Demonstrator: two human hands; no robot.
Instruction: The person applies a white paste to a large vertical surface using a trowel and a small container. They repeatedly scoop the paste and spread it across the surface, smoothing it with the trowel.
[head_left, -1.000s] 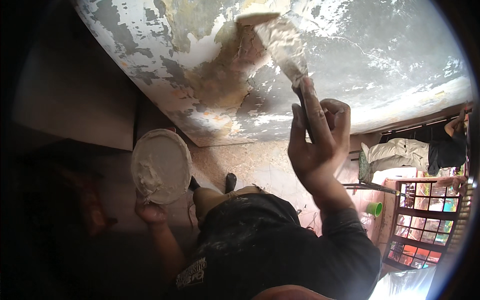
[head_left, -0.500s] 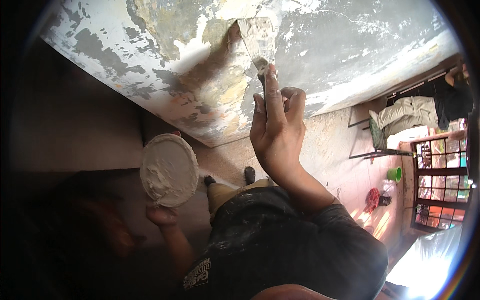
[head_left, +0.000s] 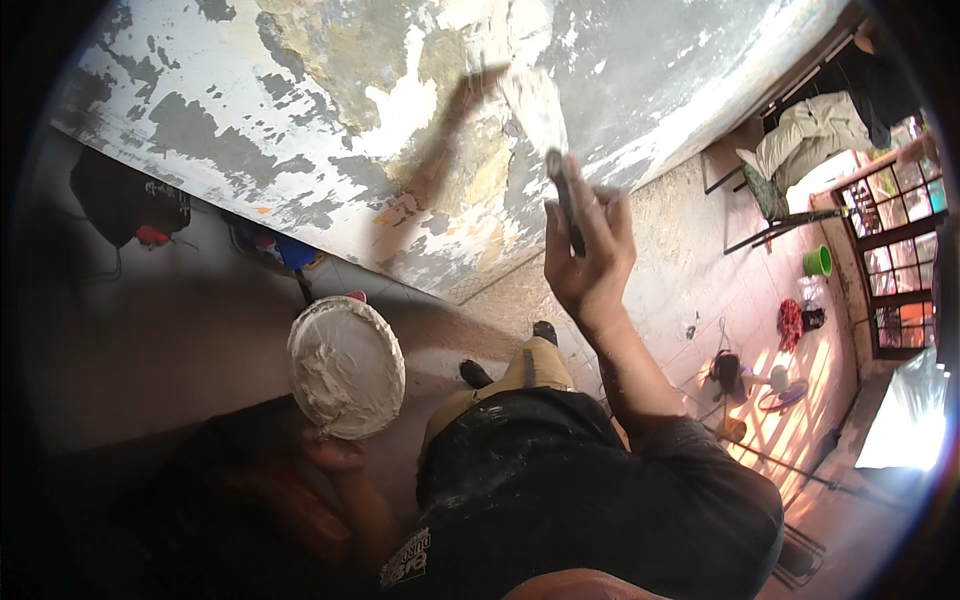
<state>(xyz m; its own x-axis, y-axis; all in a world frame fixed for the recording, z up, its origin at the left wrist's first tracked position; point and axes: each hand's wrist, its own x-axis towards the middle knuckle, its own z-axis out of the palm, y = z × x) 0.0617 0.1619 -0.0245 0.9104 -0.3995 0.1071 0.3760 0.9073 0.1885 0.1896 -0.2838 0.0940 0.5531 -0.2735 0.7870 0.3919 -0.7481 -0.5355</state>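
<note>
My right hand [head_left: 596, 250] is closed round the dark handle of a putty knife [head_left: 567, 198], its fingers stretched along it. The knife's wide blade [head_left: 537, 108], smeared with pale filler, is at the patchy wall [head_left: 330, 160]; blur hides whether it touches. Low on the left, my left hand [head_left: 335, 453] grips the lower edge of a round lid-like plate [head_left: 399, 345]. Thick off-white filler [head_left: 340, 372] covers the plate's face. The wall shows white, grey and yellowish areas of flaking paint, with fresh pale filler above the blade.
At right, a chair [head_left: 762, 195] has beige cloth [head_left: 815, 130] beside it. A green bucket [head_left: 818, 260], a red cloth bundle [head_left: 790, 322] and a fan-like object [head_left: 783, 393] stand on the floor. A dark bag-like shape [head_left: 130, 200] is at left. Barred windows [head_left: 890, 270] are beyond.
My right hand and the putty knife have moved right and down, away from the upper wall patch. The view has turned somewhat, showing more floor. My left hand still holds the plate.
</note>
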